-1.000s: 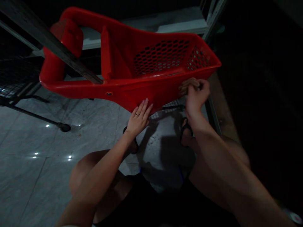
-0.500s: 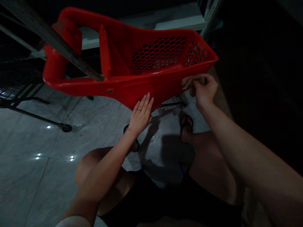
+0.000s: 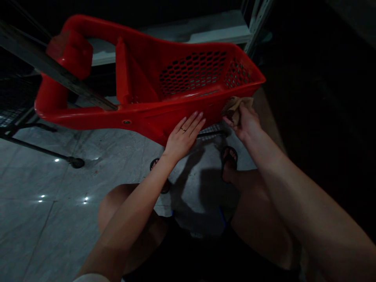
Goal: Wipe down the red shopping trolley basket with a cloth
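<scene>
A red plastic shopping cart basket (image 3: 141,115) stands tilted in front of me, with a honeycomb-perforated panel (image 3: 192,72) in its wall. My left hand (image 3: 183,137) rests flat on its outer red side, fingers spread and holding nothing. A ring shows on one finger. Further right, my right hand (image 3: 245,123) pinches a crumpled beige cloth (image 3: 236,109) against the same red side, near the basket's lower right corner.
A dark metal bar (image 3: 55,70) crosses the basket's upper left. Black wire mesh (image 3: 14,102) and a metal leg stand at left on pale marble tiles (image 3: 49,203). A white shelf (image 3: 190,29) lies behind. My sandalled feet (image 3: 229,162) are below.
My left hand has slid right along the red side. My right hand has moved down and left, and more of the cloth now shows. The whole view has shifted slightly.
</scene>
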`<state>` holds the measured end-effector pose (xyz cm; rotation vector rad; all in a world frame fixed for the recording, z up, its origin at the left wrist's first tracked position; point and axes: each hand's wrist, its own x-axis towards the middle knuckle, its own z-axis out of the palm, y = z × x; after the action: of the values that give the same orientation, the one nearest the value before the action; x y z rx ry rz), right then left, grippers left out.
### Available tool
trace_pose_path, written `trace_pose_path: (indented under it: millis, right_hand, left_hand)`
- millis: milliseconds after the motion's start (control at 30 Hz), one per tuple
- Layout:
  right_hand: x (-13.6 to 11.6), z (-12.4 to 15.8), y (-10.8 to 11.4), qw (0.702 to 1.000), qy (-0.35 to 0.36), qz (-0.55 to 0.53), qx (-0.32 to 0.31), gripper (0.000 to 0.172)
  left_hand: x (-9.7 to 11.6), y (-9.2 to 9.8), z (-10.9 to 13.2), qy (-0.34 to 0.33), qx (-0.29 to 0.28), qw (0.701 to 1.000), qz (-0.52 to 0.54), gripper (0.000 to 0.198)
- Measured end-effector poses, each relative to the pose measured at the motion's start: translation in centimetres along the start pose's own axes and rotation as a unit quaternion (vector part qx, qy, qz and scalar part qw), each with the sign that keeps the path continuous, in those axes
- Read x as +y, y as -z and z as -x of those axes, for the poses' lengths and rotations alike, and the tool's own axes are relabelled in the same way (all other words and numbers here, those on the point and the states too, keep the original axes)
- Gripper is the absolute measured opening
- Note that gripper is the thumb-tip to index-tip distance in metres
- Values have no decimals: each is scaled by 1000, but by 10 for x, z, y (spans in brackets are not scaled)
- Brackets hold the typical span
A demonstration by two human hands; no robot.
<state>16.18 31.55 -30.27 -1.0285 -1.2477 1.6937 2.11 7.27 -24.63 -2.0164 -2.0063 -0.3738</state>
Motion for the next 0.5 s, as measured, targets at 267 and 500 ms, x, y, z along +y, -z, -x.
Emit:
trace_pose_path:
  millis: [267, 500]
  right_hand:
    - [-14, 26, -18, 993, 118, -16, -8, 34]
    - [17, -30, 11, 972, 217, 8, 90, 38]
  left_hand:
    - [-8, 0, 6, 4, 3, 1000, -13, 64]
    - [-13, -3, 11, 4, 16, 1000, -13, 68]
